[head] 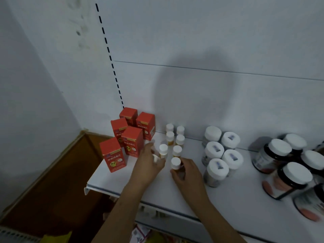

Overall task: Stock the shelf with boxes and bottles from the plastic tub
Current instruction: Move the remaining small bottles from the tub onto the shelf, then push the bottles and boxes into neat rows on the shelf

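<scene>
Right hand (185,172) grips an upright small white-capped bottle (175,163) at the row's front; left hand (149,163) pinches the neighbouring bottle (163,150) just left, on the shelf (228,199).

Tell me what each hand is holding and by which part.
The right hand grips the front small bottle round its body, below the white cap. The left hand holds another small bottle by its lower body.

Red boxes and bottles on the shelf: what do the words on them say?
Nothing can be read.
Red boxes: printed characters and a yellow picture, too blurred.
Middle jars' white lids: small dark mark, unreadable.
Dark jars: labels blurred.
Small bottles: labels too small.
</scene>
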The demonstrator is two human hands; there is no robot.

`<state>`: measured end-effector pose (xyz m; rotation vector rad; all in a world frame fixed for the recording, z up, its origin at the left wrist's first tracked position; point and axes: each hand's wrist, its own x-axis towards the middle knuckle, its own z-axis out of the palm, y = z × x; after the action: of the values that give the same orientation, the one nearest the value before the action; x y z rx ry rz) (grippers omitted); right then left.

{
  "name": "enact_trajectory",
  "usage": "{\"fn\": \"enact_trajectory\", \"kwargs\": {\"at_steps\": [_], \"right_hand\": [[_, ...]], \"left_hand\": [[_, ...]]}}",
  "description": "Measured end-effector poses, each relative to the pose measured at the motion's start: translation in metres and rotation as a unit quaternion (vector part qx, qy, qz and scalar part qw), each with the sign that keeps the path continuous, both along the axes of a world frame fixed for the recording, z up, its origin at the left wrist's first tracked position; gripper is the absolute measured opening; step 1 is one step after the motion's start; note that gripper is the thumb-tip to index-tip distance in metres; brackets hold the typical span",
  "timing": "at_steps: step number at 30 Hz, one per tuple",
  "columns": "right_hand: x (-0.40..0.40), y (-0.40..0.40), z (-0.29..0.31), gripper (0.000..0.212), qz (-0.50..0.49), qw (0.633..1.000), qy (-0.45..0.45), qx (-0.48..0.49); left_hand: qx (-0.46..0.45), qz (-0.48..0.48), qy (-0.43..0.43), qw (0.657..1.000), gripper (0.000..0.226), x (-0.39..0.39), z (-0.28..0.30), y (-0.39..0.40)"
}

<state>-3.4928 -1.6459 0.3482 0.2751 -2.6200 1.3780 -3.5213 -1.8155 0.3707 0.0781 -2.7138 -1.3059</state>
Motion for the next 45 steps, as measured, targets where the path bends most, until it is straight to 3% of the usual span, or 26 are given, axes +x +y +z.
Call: {"fn": "enact_trajectory", "kwargs": {"at_steps": [5, 10, 14, 16, 19, 21, 25, 30, 34, 39, 45], "right_hand": [[-0.001, 0.001, -0.002, 0.03, -0.004, 1.0, 0.014, 0.011], [-0.001, 0.001, -0.004, 0.032, -0.006, 1.0, 0.02, 0.02], [-0.001, 0.002, -0.003, 0.032, -0.006, 1.0, 0.023, 0.017], [-0.001, 0.003, -0.003, 0.033, -0.003, 1.0, 0.021, 0.02], [0.001, 0.003, -0.002, 0.033, -0.008, 1.0, 0.019, 0.019], [0.002, 0.003, 0.001, 0.034, -0.017, 1.0, 0.014, 0.004], [0.006, 0.004, 0.001, 0.029, -0.054, 0.998, 0.034, -0.003], [0.005, 0.005, -0.001, 0.024, -0.067, 0.998, 0.02, 0.006], [0.006, 0.004, -0.001, 0.03, -0.066, 0.997, 0.015, 0.029], [0.013, 0.005, 0.001, 0.04, -0.068, 0.997, -0.01, 0.025], [0.052, -0.005, 0.006, 0.048, -0.123, 0.992, -0.02, -0.029]], "left_hand": [[0.044, -0.021, -0.005, 0.999, 0.048, 0.032, -0.009, -0.01], [-0.079, -0.026, 0.078, 0.993, 0.066, 0.044, -0.025, -0.009], [-0.123, 0.002, 0.117, 0.985, 0.042, 0.05, -0.026, -0.012], [-0.117, -0.005, 0.107, 0.987, 0.037, 0.054, -0.022, -0.016], [-0.057, -0.007, 0.047, 0.997, 0.049, 0.057, -0.008, -0.021], [-0.054, -0.002, 0.028, 0.998, 0.042, 0.053, 0.006, -0.021], [-0.06, -0.042, 0.114, 0.991, 0.022, 0.038, 0.021, -0.013], [-0.119, -0.055, 0.063, 0.989, 0.025, 0.013, 0.006, 0.001], [-0.108, -0.052, 0.041, 0.992, 0.025, 0.014, -0.01, 0.005], [-0.059, -0.062, 0.036, 0.996, 0.072, 0.038, -0.013, -0.013], [-0.076, -0.084, 0.073, 0.991, 0.043, 0.088, -0.01, -0.032]]}}
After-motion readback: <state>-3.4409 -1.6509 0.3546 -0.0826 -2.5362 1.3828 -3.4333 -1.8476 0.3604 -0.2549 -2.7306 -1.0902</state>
